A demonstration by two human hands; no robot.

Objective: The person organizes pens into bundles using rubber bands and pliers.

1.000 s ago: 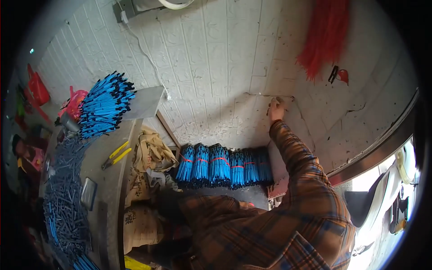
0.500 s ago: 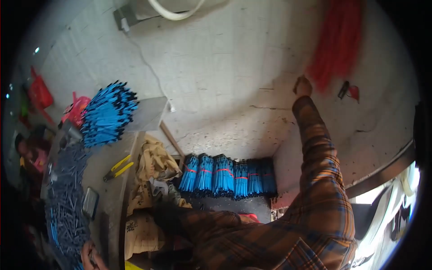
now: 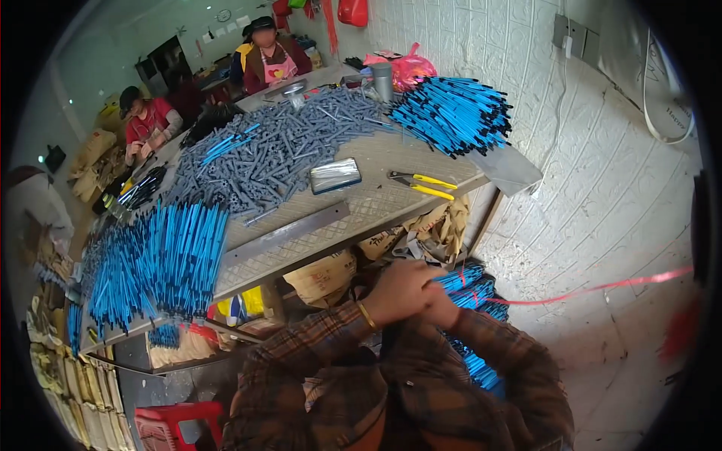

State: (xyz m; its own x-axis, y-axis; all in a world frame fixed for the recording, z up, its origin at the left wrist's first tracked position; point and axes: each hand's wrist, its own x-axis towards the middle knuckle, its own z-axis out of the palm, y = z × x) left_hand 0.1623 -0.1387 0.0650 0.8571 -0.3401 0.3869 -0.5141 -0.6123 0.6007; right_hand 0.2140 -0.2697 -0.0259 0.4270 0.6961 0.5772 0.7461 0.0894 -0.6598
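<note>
In front of my body my two hands press together. My left hand point(image 3: 398, 292), with a gold-coloured bangle at the wrist, is closed over the fingers of my right hand point(image 3: 440, 307); whatever it grips is hidden. My right hand is closed too, and a thin red plastic strip point(image 3: 579, 294) leads from beside it to the right edge of the view. Bundles of blue sticks with black ends point(image 3: 489, 310), some tied with red strip, stand just beyond and below my hands.
The workbench point(image 3: 289, 244) holds a heap of grey plastic parts point(image 3: 263, 150), piles of blue sticks point(image 3: 180, 252) point(image 3: 451, 113), yellow-handled pliers point(image 3: 429, 184), a phone-like case point(image 3: 335, 175) and a flat metal bar point(image 3: 289, 231). A red stool point(image 3: 177, 421) stands lower left. Co-workers point(image 3: 274, 64) sit across the bench.
My view has swung from the wall to the bench. My right hand has come back from near the red strips hanging at the wall and joined my left hand; a red strip now stretches across the right.
</note>
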